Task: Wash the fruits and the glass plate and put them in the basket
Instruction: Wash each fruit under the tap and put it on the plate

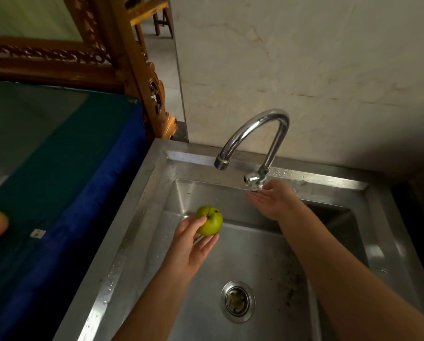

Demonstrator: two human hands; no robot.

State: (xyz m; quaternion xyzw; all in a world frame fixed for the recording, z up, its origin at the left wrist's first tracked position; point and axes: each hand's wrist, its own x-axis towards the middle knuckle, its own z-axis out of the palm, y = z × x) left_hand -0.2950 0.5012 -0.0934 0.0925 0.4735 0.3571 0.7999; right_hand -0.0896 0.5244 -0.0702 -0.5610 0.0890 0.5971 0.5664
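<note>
The left hand is holding a small round green apple on its fingertips, over the shiny metal sink and below the curved silver tap. The right hand is lying open and flat, palm up, touching the little tap handle. Both arms are reaching forward. The apple is showing a dark spot by its stem.

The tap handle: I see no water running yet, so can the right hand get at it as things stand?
Probably yes: the right hand is empty, open, and already at the tap handle, nothing between them.
</note>
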